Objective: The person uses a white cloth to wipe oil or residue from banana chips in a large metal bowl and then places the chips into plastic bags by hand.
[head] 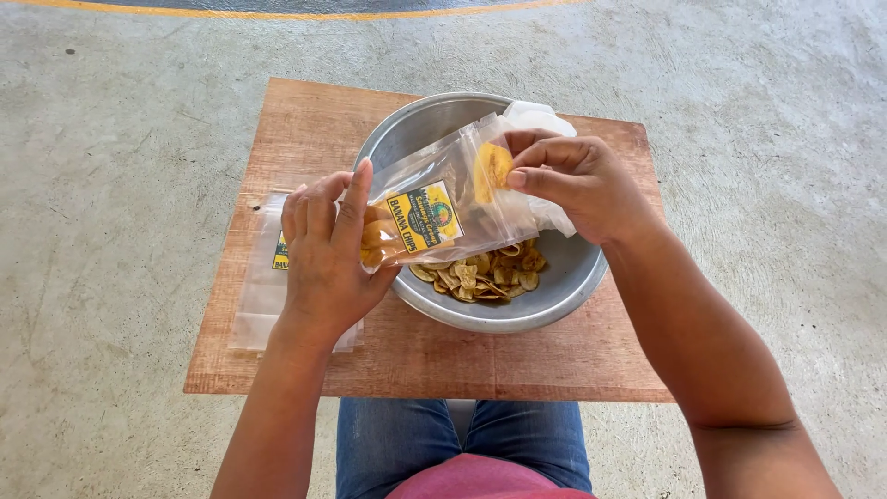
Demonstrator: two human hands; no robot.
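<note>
Over a brown wooden board and round metal bowl, the left hand grips a clear plastic pouch, lying lengthwise left-right, mouth rightward; the right hand pinches a yellow chip there.

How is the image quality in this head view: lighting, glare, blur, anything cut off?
Head view: soft, even daylight with faint shadows; focus is sharp on the left hand, the right hand and the clear pouch; mild sheen on the metal bowl and the pouch film; no motion blur; wooden board fully in frame.
</note>
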